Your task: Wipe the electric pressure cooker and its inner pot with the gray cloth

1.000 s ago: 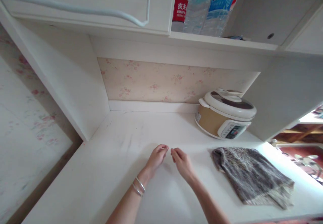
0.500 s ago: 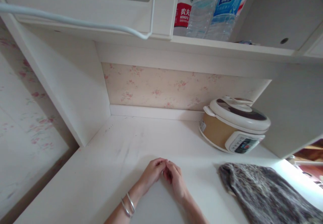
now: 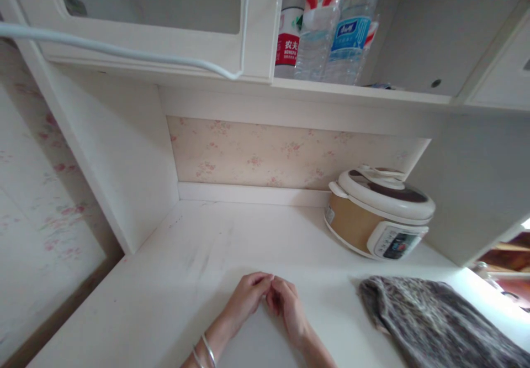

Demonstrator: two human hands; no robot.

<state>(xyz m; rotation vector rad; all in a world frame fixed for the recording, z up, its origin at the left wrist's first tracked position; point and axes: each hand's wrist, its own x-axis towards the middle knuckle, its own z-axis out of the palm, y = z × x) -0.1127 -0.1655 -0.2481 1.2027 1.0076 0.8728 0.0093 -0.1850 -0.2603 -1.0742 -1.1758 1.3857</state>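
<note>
Both hands rest on the white tabletop [image 3: 199, 296], their fingertips meeting in front of me. My left hand [image 3: 248, 297] comes from the lower left with silver bangles [image 3: 205, 351] on the wrist; its fingers are curled closed. From the lower right, my right hand [image 3: 289, 307] has its fingers bent inward and closed, touching the left thumb and index tips. No object shows in either hand, though the undersides of the fingers are partly hidden.
A tan and white electric cooker [image 3: 375, 213] stands at the back right. Nearer lies a grey-brown furry cloth [image 3: 434, 318]. Overhead, a shelf [image 3: 360, 93] holds several plastic bottles [image 3: 317, 42]. A white cable [image 3: 136, 50] hangs across the cabinet at upper left.
The view has tilted up slightly, so the shelf and bottles sit lower in it. Both hands keep the same closed pose, fingertips together.
</note>
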